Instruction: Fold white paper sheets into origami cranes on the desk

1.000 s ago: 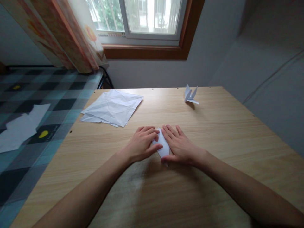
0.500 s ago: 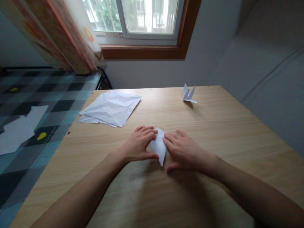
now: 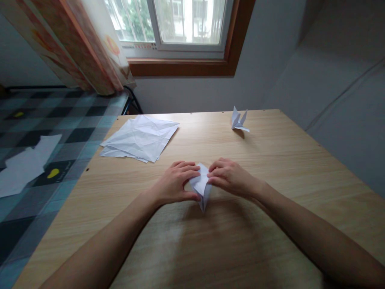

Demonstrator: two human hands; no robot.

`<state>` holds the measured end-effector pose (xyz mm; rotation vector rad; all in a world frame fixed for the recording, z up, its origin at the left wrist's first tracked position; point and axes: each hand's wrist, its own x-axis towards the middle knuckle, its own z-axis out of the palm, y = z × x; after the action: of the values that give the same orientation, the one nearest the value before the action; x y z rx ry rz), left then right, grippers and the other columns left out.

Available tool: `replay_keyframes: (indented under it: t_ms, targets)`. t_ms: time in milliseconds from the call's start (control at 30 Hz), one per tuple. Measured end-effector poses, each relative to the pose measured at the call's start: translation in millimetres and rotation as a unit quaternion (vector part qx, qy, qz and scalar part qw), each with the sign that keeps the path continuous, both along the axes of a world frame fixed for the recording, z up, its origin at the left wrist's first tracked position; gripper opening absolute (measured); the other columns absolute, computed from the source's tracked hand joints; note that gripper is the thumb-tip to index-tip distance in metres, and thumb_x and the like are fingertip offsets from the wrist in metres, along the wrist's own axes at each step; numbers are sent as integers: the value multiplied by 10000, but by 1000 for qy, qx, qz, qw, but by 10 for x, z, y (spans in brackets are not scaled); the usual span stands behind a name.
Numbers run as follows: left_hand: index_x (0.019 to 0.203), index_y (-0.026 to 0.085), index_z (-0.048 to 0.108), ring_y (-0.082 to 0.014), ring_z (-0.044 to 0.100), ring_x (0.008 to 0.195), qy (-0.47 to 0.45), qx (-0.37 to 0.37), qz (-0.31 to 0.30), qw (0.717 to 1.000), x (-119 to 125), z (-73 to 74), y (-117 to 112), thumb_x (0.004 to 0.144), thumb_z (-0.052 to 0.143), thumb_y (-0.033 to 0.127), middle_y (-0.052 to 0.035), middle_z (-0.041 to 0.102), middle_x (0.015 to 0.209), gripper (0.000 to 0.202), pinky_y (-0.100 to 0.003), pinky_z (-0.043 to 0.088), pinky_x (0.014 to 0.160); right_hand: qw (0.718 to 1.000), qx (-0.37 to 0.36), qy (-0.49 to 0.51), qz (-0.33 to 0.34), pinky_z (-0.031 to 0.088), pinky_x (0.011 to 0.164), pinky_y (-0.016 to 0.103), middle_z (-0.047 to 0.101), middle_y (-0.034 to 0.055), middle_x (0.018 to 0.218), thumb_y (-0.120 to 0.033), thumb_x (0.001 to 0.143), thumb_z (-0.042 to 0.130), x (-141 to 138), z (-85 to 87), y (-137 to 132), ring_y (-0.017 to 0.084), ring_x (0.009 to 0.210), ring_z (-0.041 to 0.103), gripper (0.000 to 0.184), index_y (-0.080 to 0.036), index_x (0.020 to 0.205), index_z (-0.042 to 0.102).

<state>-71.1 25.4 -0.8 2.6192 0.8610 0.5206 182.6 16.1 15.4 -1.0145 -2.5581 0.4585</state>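
A small folded piece of white paper (image 3: 202,188) sits between my hands near the middle of the wooden table (image 3: 270,168). My left hand (image 3: 176,182) pinches its left side with curled fingers and thumb. My right hand (image 3: 231,177) grips its right side, fingers bent over the upper edge. The paper's pointed tip hangs toward me, and its flaps are raised off the table.
A loose stack of creased white sheets (image 3: 140,137) lies at the table's back left. A finished folded paper figure (image 3: 238,120) stands at the back right. Left of the table is a checked bed cover (image 3: 45,132) with white paper (image 3: 24,166) on it. A window and curtain are behind.
My hands went from pressing the paper flat on the table to pinching it. The right hand's fingers curled in, and the paper lifted and opened slightly.
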Motion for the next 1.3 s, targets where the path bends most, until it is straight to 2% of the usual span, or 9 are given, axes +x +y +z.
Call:
replay_keyframes:
  t_ms: [167,333,500,600,700,833,967,1133,1300]
  targets:
    - [994,218,688,-232,616,1173,-32,6,16,999,22,15,-8,941,557,384,-64,716,1185,218,-430,436,1029,995,35,26,-89,464,869,359,682,78,911,-265,987,490,-74,-168,6,214,906,587,266,-178,843,697]
    - [749,185,612,-232,618,979,-19,54,112,992,43,26,-5,918,562,275,-68,719,1037,197,-427,480,898,979,48,28,-198,441,902,412,662,110,1024,-285,915,586,-130,-250,-3,266,990,561,131,-180,921,664]
    - [753,188,607,-201,601,853,-53,67,109,990,45,16,-15,916,577,281,-51,696,870,190,-373,483,811,979,13,63,-195,420,977,464,650,131,1205,-320,899,596,-135,-253,-7,296,1132,547,242,-177,1084,660]
    - [786,188,623,-176,600,750,-101,102,111,983,43,7,-39,931,577,299,-31,672,761,188,-336,478,740,971,-40,153,-177,423,1014,479,659,136,1240,-352,884,615,-139,-263,-3,290,1157,575,354,-173,1189,614]
    - [804,196,631,-170,619,752,-151,128,115,974,42,15,-68,926,602,296,-35,694,790,160,-328,488,736,935,-152,285,-147,486,956,438,685,127,1219,-389,871,631,-159,-284,0,253,1093,643,478,-203,1295,510]
    - [816,203,635,-165,637,796,-199,134,105,965,51,41,-94,909,628,257,-43,703,852,108,-319,512,755,856,-272,425,-109,537,738,311,734,76,1028,-405,844,663,-220,-310,-18,190,864,693,516,-216,1284,469]
    - [851,203,629,-181,647,889,-217,99,98,966,56,36,-107,903,615,273,-75,696,962,89,-334,527,806,830,-283,466,-118,521,627,264,714,20,852,-398,802,704,-280,-299,-60,150,698,660,509,-203,1239,529]
    - [1037,177,608,-159,622,768,-244,0,148,958,46,23,-107,867,621,368,-40,687,872,256,-284,512,718,837,-278,462,-93,571,789,355,742,70,1009,-381,775,727,-304,-244,-111,212,884,702,430,-188,1151,643]
    - [727,127,656,-103,507,564,-185,-147,121,964,71,88,-95,910,526,388,13,594,621,343,-212,402,542,839,-302,448,-64,577,801,368,756,67,998,-364,758,750,-311,-221,-129,224,900,705,415,-183,1125,682]
